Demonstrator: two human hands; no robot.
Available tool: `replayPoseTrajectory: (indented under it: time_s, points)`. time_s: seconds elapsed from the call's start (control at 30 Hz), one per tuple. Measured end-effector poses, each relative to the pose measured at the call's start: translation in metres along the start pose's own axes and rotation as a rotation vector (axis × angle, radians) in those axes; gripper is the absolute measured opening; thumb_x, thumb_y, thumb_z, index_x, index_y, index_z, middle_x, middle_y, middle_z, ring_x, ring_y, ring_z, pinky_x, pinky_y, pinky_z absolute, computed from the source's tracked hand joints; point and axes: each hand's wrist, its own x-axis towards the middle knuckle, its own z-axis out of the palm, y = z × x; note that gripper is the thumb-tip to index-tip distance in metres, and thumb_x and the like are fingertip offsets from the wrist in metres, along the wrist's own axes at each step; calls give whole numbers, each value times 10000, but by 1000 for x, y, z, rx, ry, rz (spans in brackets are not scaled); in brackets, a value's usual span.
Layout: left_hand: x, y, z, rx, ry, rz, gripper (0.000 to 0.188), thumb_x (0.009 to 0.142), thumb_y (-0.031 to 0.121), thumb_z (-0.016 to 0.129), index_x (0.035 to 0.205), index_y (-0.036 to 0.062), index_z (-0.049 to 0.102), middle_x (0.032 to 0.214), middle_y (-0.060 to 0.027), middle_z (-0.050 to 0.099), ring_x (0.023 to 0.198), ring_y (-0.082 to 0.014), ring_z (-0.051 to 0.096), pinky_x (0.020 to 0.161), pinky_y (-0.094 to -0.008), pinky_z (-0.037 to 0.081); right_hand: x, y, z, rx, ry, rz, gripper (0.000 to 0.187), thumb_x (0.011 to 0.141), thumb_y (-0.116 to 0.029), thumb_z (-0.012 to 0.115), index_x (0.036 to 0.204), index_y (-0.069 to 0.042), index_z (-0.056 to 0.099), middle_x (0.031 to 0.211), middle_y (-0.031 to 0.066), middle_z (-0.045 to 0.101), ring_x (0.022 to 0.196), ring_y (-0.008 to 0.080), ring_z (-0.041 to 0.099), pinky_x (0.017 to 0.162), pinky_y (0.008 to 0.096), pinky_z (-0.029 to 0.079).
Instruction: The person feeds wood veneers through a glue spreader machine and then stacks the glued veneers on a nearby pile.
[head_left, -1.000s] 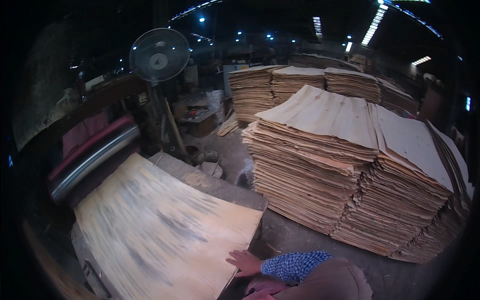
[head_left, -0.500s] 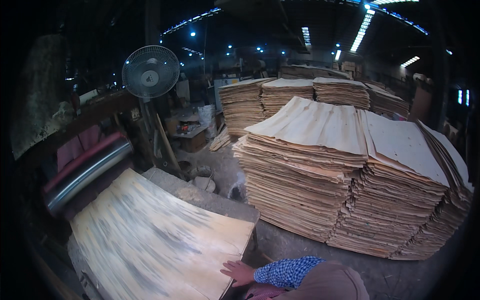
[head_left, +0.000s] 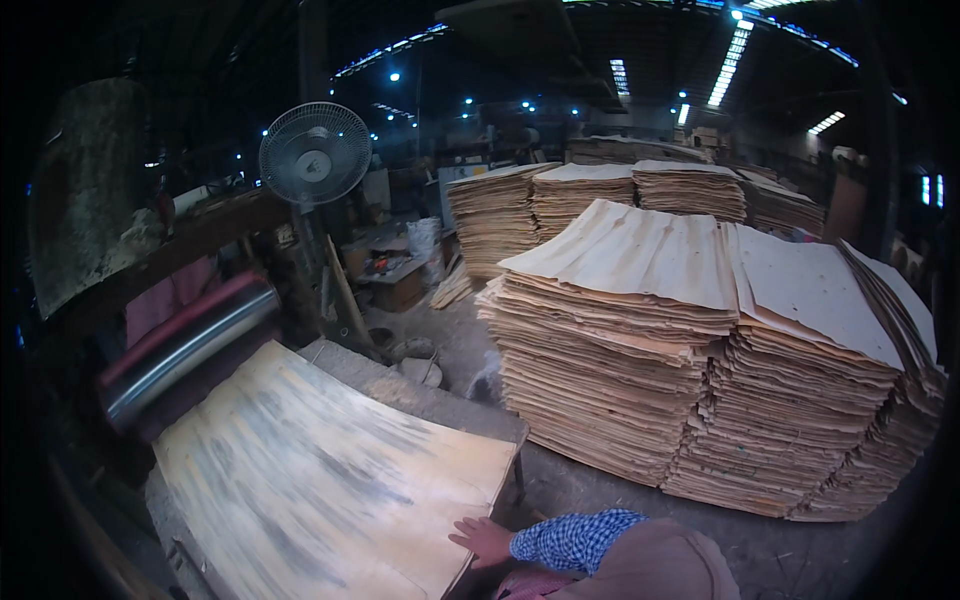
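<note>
your right hand (head_left: 485, 542) is open, palm down with fingers spread, resting on the near right edge of the veneer sheet (head_left: 330, 480). your left hand is out of view, so its state can't be told. the grey-streaked sheet lies across the worn table (head_left: 382, 380), its far end beside the shiny metal roller (head_left: 195, 350). to your right stands a tall veneer stack (head_left: 600, 370).

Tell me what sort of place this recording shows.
Probably a wood-veneer workshop or factory hall: tall stacks of thin wooden sheets stand on the floor, and a broad pale sheet lies before a shiny metal roller.
</note>
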Motion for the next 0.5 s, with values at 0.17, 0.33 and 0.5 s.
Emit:
replayPoseTrajectory:
  time_s: [0.17,0.33,0.5]
  points:
    - [-19,-1,21,-40,46,87,751,929,675,434,1194,-12,583,1078,-63,662,926,-184,616,789,-308,529,-4,-6,1,-12,10,15,971,754,-452,748,1498,-56,267,1522,273,268,1384,428,302,1070,520,329]
    - [-16,3,13,3,54,-6,759,913,694,446,1183,0,591,1010,-58,670,820,-200,618,645,-330,502,-3,-8,3,-9,15,13,981,750,-437,754,1501,-49,256,1529,275,254,1392,430,290,1076,519,327]
    - [-19,4,19,-2,33,-17,770,905,707,444,1183,4,591,1006,-62,664,799,-211,611,612,-338,488,-2,-6,6,-2,12,14,992,752,-429,757,1508,-51,238,1542,272,231,1407,423,273,1076,515,331]
